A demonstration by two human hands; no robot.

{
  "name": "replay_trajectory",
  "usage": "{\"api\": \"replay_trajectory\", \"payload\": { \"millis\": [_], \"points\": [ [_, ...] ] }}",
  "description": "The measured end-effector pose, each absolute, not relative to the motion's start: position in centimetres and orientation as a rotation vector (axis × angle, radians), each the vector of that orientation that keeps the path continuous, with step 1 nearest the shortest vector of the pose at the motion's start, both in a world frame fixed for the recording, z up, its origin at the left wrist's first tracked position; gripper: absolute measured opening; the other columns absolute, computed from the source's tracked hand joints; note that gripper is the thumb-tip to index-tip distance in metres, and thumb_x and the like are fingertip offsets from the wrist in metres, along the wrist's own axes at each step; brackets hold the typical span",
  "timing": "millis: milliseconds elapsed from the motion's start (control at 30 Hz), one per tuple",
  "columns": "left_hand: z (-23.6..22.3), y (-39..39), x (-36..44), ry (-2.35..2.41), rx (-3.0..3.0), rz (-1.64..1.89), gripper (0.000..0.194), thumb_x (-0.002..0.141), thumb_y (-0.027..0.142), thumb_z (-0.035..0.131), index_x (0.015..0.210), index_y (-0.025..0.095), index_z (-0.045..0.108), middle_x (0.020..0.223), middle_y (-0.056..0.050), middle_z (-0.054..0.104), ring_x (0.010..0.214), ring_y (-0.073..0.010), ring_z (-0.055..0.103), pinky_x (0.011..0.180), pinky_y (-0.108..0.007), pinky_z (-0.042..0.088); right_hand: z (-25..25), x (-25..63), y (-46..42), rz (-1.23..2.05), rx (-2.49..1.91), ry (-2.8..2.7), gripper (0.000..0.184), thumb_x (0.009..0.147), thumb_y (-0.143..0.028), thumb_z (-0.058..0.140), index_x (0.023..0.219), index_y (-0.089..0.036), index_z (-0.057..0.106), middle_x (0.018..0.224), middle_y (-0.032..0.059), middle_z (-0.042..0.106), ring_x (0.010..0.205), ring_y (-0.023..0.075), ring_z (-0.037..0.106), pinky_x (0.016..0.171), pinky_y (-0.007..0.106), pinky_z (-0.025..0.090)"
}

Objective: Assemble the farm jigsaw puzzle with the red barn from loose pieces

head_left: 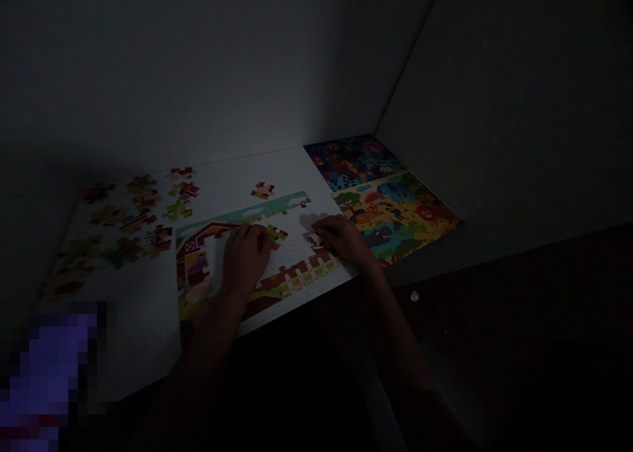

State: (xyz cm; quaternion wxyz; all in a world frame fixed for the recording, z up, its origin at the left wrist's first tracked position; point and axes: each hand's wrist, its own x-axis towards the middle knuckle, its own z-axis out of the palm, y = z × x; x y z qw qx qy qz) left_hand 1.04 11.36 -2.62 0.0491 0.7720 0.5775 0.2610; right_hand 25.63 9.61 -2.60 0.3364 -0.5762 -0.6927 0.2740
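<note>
Now, the left hand (244, 257) is lying curled on a half-built farm jigsaw puzzle (291, 282), a green piece (277, 236) just beside it; the right hand (341, 235) is resting against a red piece (317, 242), any grip too dim to tell, with loose pieces (141, 208) lying beyond the left hand.

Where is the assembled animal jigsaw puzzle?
In the head view, the animal jigsaw puzzle lies at the right end of the white table, just past the right hand, in the corner against the wall.

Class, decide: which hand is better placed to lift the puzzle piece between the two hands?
Left, probably: the left hand is beside that piece, while the right hand rests farther off, at another piece.
</note>
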Motion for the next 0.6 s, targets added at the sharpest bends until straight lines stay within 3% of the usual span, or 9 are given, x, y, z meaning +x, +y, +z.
{"api": "replay_trajectory", "payload": {
  "millis": [600],
  "points": [
    [-2.63, 11.29, 1.11, 1.78, 2.33, 0.782, 0.014, 0.088, 0.021, 0.051, 0.088, 0.022, 0.065, 0.091, -0.007, 0.062, 0.094, -0.0274, 0.059, 0.09, -0.041, 0.048, -2.62, 25.73, 9.58, 0.646, -1.484, -1.85, 0.011, 0.088, -0.019, 0.064, 0.093, -0.02, 0.073, 0.094, 0.0062, 0.071, 0.092, 0.0201, 0.059, 0.085, 0.033, 0.043]
  ]
}}
